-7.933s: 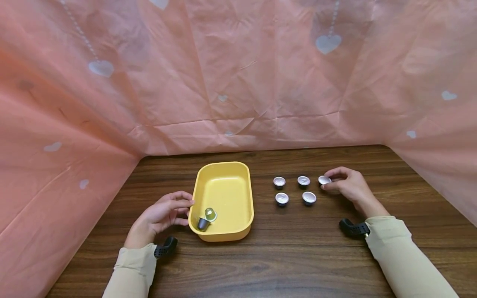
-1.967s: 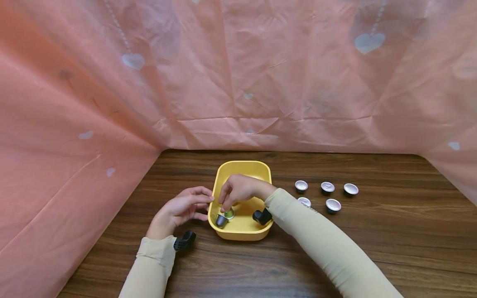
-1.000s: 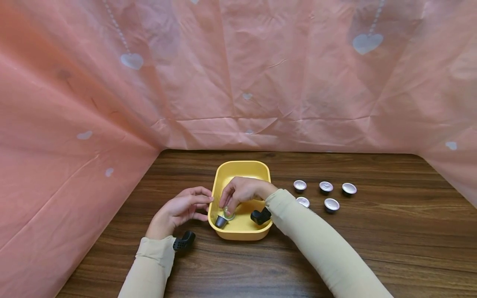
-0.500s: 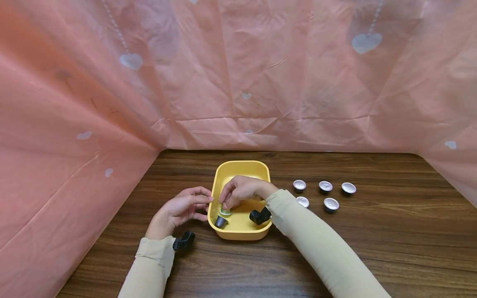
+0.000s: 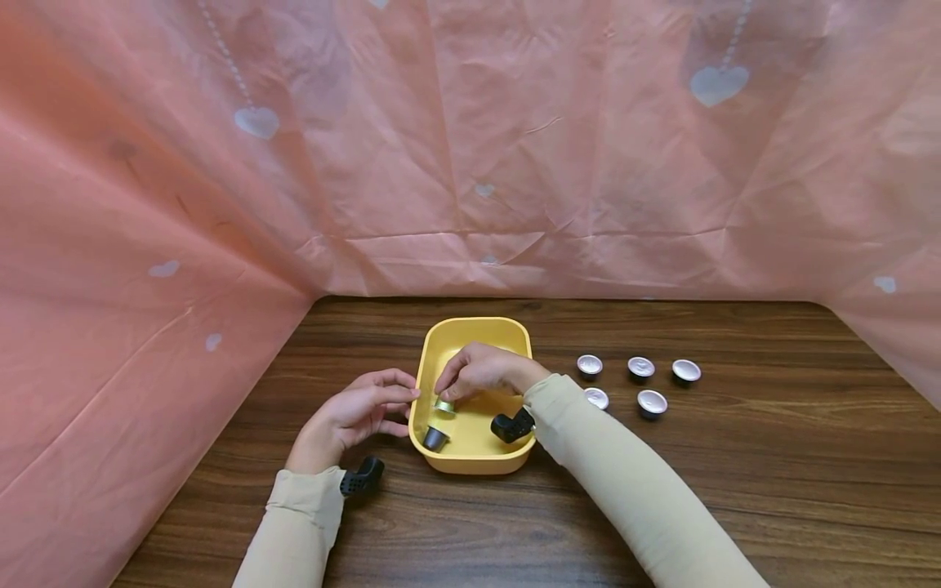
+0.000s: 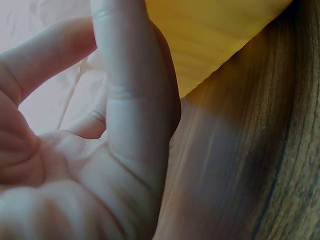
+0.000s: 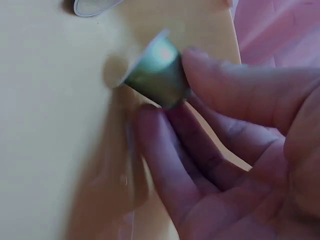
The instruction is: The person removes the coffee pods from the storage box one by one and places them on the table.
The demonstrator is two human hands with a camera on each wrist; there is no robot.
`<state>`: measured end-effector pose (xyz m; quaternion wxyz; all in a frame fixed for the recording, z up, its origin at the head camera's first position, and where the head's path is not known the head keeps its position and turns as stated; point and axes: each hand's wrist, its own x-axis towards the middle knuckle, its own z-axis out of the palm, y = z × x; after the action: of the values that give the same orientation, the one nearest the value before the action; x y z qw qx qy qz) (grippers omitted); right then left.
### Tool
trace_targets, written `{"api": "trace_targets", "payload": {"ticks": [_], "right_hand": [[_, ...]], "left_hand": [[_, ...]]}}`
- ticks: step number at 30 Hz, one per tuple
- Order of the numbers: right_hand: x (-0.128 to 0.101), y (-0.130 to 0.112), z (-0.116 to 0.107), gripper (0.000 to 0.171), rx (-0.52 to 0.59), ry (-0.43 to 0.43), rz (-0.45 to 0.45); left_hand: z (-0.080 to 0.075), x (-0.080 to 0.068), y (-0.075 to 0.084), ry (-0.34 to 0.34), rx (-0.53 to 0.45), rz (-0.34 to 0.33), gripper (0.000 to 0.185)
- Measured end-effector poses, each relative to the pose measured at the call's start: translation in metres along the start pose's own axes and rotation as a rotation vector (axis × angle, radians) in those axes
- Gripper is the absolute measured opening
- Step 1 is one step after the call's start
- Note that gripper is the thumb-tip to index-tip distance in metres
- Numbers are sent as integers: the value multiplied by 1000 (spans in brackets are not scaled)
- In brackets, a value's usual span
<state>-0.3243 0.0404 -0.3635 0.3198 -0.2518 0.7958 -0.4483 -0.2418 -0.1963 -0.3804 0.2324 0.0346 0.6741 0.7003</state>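
A yellow tray (image 5: 511, 330) sits on the wooden table. My right hand (image 5: 481, 371) reaches into it and pinches a green capsule (image 5: 444, 404) between fingertips and thumb; the right wrist view shows the green capsule (image 7: 156, 75) held just above the tray floor (image 7: 50, 125). A dark capsule (image 5: 435, 438) stands in the tray's near left corner, its foil rim (image 7: 92, 6) at that view's top edge. My left hand (image 5: 353, 412) rests against the tray's left wall, fingers fairly straight; the left wrist view shows the fingers (image 6: 132, 90) beside the yellow wall (image 6: 215, 35).
Several silver-topped capsules (image 5: 637, 368) stand in two rows on the table right of the tray. Pink sheeting (image 5: 470, 147) with white hearts walls the back and both sides. Bare wood (image 5: 772, 457) lies to the right and front.
My right hand left the row of capsules, crossed into the tray and took hold of the green capsule, lifting it slightly away from the dark one. The left hand stayed put.
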Motion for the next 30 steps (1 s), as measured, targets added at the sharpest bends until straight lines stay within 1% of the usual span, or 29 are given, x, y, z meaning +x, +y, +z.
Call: {"api": "trace_targets", "payload": {"ticks": [3, 6, 9, 12, 15, 19, 24, 28, 30], "right_hand": [[0, -1, -1, 24, -43, 51, -7], [-2, -2, -2, 30, -49, 70, -11], [-2, -2, -2, 36, -31, 58, -19], [-1, 0, -1, 46, -31, 42, -39], [0, 0, 0, 54, -75, 23, -67], [0, -3, 3, 52, -185, 4, -104], [0, -6, 7, 47, -306, -5, -119], [0, -6, 8, 44, -350, -6, -132], [0, -5, 9, 43, -352, -11, -144]], "left_hand": [[0, 0, 0, -2, -3, 0, 7], [1, -1, 0, -5, -8, -1, 7], [1, -1, 0, -5, -13, 0, 7], [1, -1, 0, -3, -15, 1, 7], [1, 0, 0, -1, -17, 1, 7], [1, -1, 0, -4, -23, 3, 7], [2, -1, 0, -11, -23, 8, 8], [2, -1, 0, -10, -17, 8, 7], [1, -1, 0, -9, -14, 7, 7]]}}
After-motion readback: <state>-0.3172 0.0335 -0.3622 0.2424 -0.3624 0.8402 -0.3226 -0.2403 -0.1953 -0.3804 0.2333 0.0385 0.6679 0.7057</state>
